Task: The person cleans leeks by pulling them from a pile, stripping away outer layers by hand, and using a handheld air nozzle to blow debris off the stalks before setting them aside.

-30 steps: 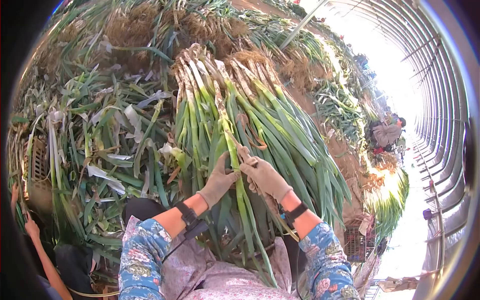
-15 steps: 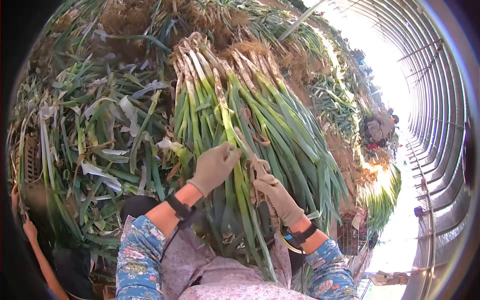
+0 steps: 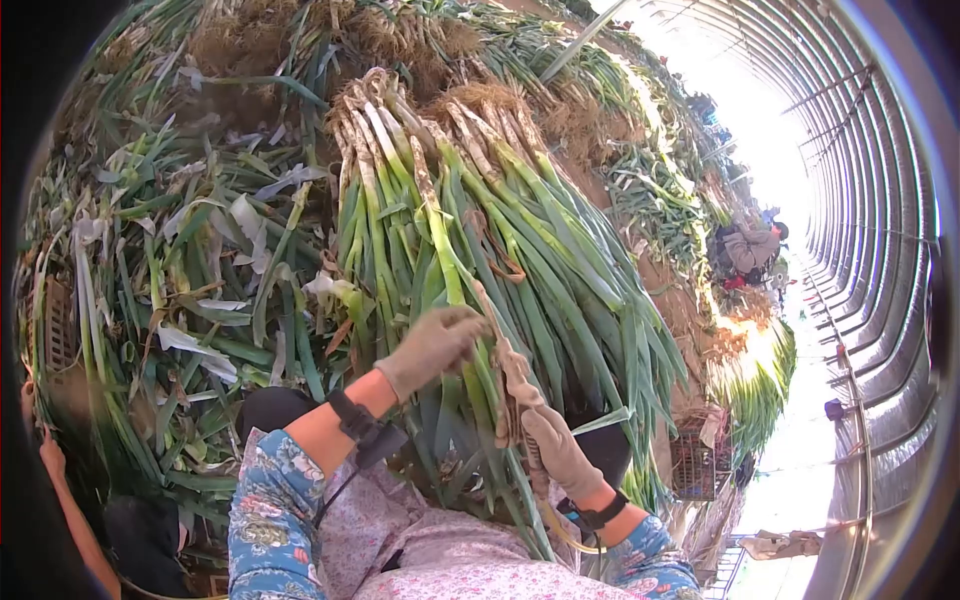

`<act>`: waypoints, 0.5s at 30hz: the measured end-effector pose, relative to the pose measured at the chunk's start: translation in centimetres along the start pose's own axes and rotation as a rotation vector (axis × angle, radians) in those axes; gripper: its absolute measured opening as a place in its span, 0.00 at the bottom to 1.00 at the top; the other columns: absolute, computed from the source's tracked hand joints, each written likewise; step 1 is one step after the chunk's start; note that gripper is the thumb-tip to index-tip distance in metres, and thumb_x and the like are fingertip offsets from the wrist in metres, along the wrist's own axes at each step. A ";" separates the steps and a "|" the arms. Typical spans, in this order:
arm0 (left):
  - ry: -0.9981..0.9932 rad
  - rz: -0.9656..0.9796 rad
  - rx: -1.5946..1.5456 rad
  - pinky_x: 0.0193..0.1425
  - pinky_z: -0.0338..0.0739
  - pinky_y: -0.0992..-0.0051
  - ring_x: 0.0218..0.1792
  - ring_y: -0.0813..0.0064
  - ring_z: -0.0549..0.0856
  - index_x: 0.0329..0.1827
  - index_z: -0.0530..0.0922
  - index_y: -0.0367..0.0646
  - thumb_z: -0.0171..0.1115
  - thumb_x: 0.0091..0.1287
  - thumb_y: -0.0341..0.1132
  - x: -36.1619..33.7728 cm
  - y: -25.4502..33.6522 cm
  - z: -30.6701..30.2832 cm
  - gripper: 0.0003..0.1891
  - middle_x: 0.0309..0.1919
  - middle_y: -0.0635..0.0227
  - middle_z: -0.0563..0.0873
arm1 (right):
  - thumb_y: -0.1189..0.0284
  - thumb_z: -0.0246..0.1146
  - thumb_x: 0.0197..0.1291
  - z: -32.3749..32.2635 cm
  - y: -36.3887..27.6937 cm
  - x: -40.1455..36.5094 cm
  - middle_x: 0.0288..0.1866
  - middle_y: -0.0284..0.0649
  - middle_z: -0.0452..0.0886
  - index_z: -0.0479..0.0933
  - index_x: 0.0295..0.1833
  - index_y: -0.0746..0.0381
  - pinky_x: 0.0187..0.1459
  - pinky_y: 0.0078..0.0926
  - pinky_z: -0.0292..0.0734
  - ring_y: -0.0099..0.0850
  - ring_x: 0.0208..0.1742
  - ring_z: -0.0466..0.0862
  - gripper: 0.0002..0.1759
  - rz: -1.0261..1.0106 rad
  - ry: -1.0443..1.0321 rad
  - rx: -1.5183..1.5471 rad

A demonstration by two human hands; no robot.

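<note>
A big bundle of green onions (image 3: 520,250) lies in front of me, pale root ends pointing away. My gloved left hand (image 3: 432,345) grips one onion stalk (image 3: 445,270) at the top of the bundle. My gloved right hand (image 3: 555,450) is lower, near my lap, closed on a brown strip of peeled outer skin (image 3: 503,365) that runs up to the stalk. Both forearms wear black wrist straps and floral sleeves.
Loose leaf trimmings (image 3: 200,270) cover the ground to the left. More onion piles (image 3: 660,200) line the greenhouse aisle. A person (image 3: 745,250) crouches far off at the right. Another person's arm (image 3: 60,480) shows at the lower left. A crate (image 3: 695,460) stands at my right.
My right hand has pulled down and toward me from beside the left hand, dragging the brown skin strip off the stalk. My left hand has closed over the stalk and stayed put.
</note>
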State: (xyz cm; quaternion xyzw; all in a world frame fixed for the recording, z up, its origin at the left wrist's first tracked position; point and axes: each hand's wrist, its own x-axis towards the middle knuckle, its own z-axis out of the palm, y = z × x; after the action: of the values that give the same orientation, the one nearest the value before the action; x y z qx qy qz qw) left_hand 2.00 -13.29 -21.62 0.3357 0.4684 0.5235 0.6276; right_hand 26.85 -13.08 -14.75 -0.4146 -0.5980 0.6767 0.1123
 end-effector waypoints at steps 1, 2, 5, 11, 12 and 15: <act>0.226 0.224 0.212 0.32 0.76 0.75 0.27 0.78 0.82 0.47 0.80 0.41 0.62 0.74 0.45 2.2 -2.9 -1.3 0.14 0.28 0.69 0.83 | 0.60 0.51 0.77 -0.3 0.1 -0.6 0.48 0.40 0.83 0.71 0.67 0.71 0.50 0.26 0.79 0.27 0.44 0.84 0.26 0.025 0.026 -0.007; 0.325 0.213 0.360 0.36 0.78 0.70 0.30 0.71 0.83 0.47 0.79 0.40 0.64 0.71 0.46 2.4 -2.5 -2.2 0.17 0.30 0.66 0.84 | 0.61 0.51 0.77 -0.8 0.0 -0.9 0.48 0.40 0.83 0.71 0.66 0.71 0.49 0.25 0.79 0.27 0.44 0.84 0.26 0.053 0.012 -0.004; 0.547 0.223 0.697 0.44 0.79 0.58 0.37 0.54 0.86 0.48 0.77 0.36 0.69 0.66 0.50 3.9 -2.0 -3.1 0.23 0.33 0.56 0.86 | 0.63 0.50 0.77 -1.7 -0.9 -1.3 0.43 0.37 0.83 0.73 0.65 0.71 0.48 0.23 0.78 0.23 0.42 0.82 0.24 0.110 -0.014 -0.109; 0.568 0.114 0.732 0.48 0.78 0.54 0.43 0.45 0.86 0.45 0.73 0.35 0.73 0.61 0.53 6.0 -2.4 -1.6 0.28 0.36 0.48 0.86 | 0.60 0.52 0.77 -1.6 -2.3 2.1 0.32 0.36 0.80 0.77 0.49 0.67 0.38 0.23 0.75 0.22 0.32 0.79 0.19 0.131 0.070 -0.215; 0.560 0.087 0.705 0.49 0.78 0.54 0.43 0.45 0.86 0.45 0.73 0.35 0.73 0.60 0.52 6.1 -2.4 -1.6 0.28 0.37 0.48 0.86 | 0.60 0.52 0.77 -1.7 -2.5 2.9 0.31 0.36 0.80 0.77 0.48 0.68 0.37 0.23 0.76 0.23 0.31 0.79 0.19 0.135 0.070 -0.217; 0.516 0.046 0.618 0.52 0.78 0.55 0.46 0.46 0.87 0.46 0.74 0.36 0.72 0.59 0.50 6.4 -2.1 -1.8 0.26 0.40 0.46 0.87 | 0.60 0.53 0.76 -1.3 -4.3 6.1 0.29 0.37 0.79 0.76 0.45 0.68 0.31 0.23 0.75 0.23 0.27 0.78 0.19 0.089 0.073 -0.254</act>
State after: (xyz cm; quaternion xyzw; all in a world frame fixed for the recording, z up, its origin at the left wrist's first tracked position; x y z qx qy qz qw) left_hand 1.13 -7.72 -25.68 0.3767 0.7383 0.4388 0.3471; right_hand 22.46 -7.10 -13.41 -0.4758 -0.6554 0.5844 0.0504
